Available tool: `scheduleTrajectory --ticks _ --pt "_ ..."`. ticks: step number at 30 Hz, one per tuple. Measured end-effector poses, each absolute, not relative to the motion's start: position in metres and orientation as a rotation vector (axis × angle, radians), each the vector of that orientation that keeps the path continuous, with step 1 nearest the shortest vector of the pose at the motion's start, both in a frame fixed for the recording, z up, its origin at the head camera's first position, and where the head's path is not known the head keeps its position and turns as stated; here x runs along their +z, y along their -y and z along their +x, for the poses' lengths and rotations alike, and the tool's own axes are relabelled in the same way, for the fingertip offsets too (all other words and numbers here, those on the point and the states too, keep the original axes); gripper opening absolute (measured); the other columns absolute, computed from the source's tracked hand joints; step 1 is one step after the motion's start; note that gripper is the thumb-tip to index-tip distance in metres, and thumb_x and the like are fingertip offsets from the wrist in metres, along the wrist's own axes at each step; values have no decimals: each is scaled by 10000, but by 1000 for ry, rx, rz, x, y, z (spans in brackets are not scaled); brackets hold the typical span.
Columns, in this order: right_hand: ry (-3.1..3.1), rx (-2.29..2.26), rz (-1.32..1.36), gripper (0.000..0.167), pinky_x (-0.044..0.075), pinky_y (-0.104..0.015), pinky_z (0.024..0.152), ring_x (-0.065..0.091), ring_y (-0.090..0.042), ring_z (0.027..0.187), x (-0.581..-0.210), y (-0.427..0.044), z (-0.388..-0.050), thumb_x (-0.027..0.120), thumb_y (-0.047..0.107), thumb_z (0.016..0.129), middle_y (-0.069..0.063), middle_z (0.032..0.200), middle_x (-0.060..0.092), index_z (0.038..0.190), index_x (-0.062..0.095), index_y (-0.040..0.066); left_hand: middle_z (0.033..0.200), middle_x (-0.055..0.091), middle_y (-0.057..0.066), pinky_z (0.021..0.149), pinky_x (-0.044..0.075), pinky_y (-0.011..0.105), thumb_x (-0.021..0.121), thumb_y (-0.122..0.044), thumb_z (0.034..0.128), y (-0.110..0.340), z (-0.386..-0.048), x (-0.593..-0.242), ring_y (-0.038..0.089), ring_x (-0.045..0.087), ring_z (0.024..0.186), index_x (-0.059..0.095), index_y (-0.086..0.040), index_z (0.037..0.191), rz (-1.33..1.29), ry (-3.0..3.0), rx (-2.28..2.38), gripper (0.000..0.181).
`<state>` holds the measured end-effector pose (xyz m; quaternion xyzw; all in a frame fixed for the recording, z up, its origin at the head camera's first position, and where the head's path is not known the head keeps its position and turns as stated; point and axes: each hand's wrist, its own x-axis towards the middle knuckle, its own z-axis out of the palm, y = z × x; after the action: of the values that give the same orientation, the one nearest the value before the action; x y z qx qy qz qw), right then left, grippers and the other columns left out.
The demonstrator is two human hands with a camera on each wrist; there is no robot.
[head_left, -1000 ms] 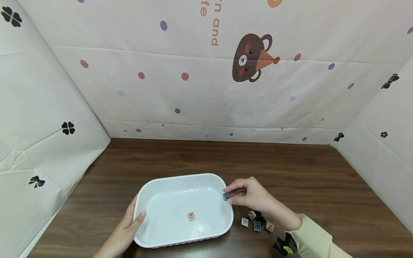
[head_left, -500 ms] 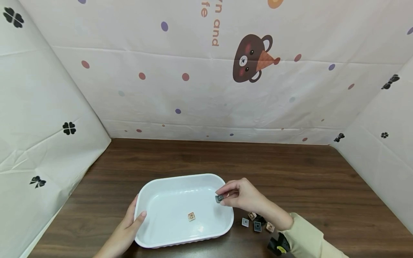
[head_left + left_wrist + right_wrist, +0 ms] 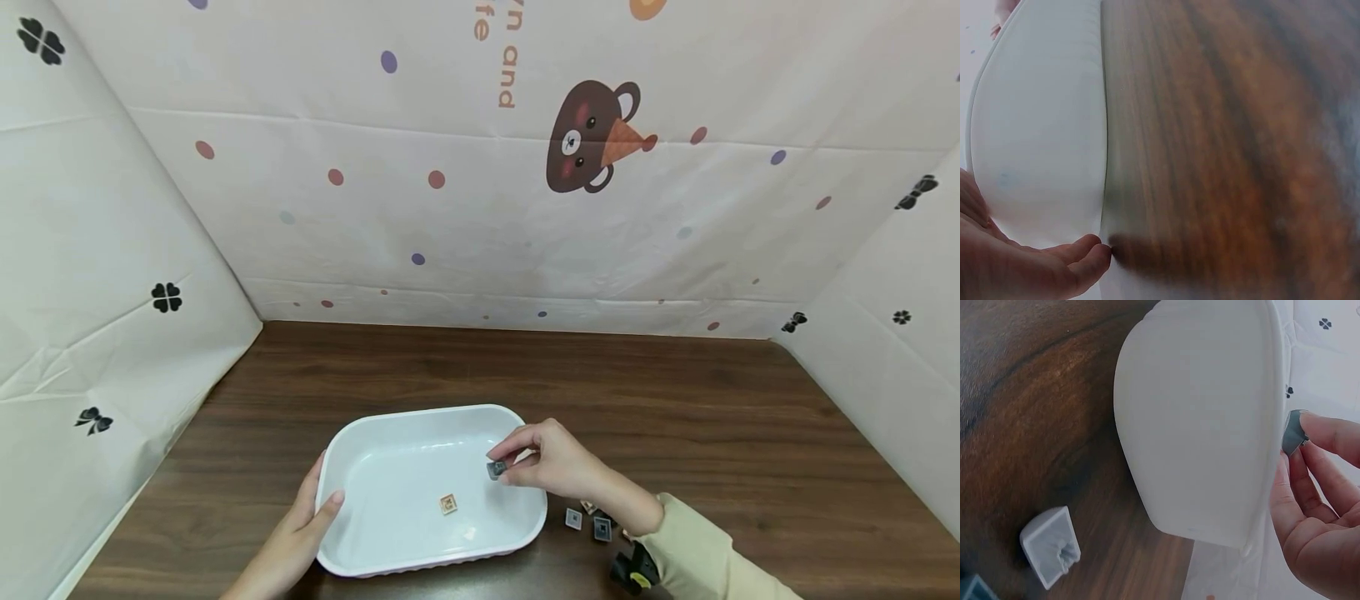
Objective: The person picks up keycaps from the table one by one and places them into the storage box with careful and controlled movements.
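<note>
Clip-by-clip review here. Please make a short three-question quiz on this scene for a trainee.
1. Multiple choice: the right hand pinches a small piece. What color is it? A) tan, B) dark gray, C) yellow.
2. True or false: the left hand holds the white tray at its edge.
3. Count: how many pieces can be seen lying on the tray's floor?

Key: 1. B. 2. True. 3. One, the tan piece.
</note>
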<state>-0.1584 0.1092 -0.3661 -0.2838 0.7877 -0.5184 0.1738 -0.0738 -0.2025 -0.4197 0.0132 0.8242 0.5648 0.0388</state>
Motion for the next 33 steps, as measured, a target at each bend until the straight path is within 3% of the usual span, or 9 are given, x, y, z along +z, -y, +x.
scheduleTrajectory --ticks 33 --pt "-2232 -1316 -899 192 499 -190 646 554 -4 695 -379 -77 -158 715 -77 686 -57 794 670 876 701 -55 1449 90 314 762 476 382 398 -182 984 202 -74 -418 457 291 1212 45 34 1432 34 -2535 1732 610"
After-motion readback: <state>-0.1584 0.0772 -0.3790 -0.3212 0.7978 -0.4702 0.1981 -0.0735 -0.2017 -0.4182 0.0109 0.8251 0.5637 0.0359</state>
